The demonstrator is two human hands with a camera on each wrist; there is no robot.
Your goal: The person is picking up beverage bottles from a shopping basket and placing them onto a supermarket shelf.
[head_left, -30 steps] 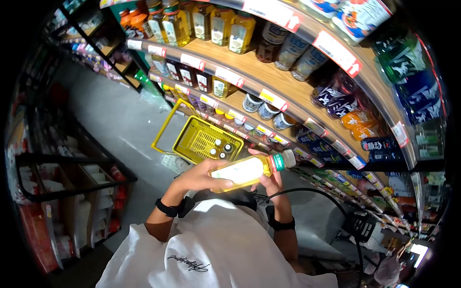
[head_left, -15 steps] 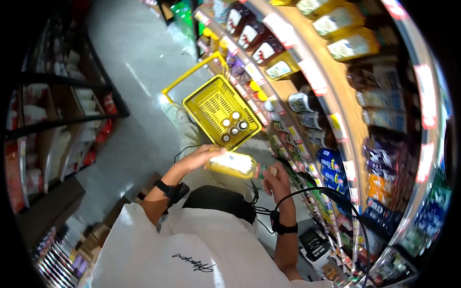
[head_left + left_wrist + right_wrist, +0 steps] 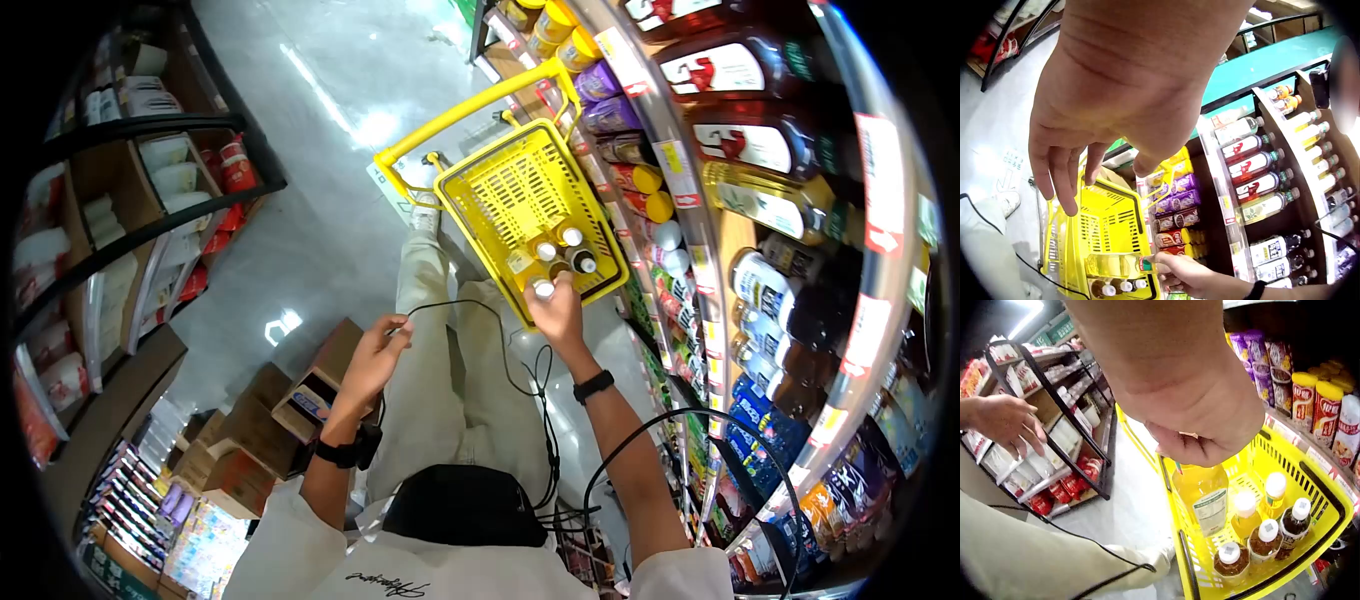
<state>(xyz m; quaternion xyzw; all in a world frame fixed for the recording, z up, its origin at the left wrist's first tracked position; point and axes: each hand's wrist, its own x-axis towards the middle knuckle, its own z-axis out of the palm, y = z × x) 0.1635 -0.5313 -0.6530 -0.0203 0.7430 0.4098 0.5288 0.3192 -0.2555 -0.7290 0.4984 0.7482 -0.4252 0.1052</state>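
My right hand (image 3: pixel 558 312) grips a bottle of yellow drink (image 3: pixel 1204 500) by its cap end and holds it down in the yellow shopping basket (image 3: pixel 500 190). In the left wrist view the bottle (image 3: pixel 1113 265) shows its green neck band at the right hand's fingers (image 3: pixel 1163 259). Right beside it in the basket stand several white-capped bottles (image 3: pixel 1266 540), with dark or yellow drink inside. My left hand (image 3: pixel 375 355) hangs in the air to the left of the basket, fingers loosely bent and holding nothing. It also shows from behind in the left wrist view (image 3: pixel 1110 112).
A drinks shelf (image 3: pixel 745 235) runs close along the basket's right side. The basket's yellow handle (image 3: pixel 470 105) leans outward at the far end. At the left stands another shelf (image 3: pixel 150 215), with cardboard boxes (image 3: pixel 265 425) near it. A black cable (image 3: pixel 640 430) loops past my right arm.
The yellow drink bottle has gone from both hands in front of my body down into the basket with the right hand. The left hand has let go of it. The basket is nearer in view.
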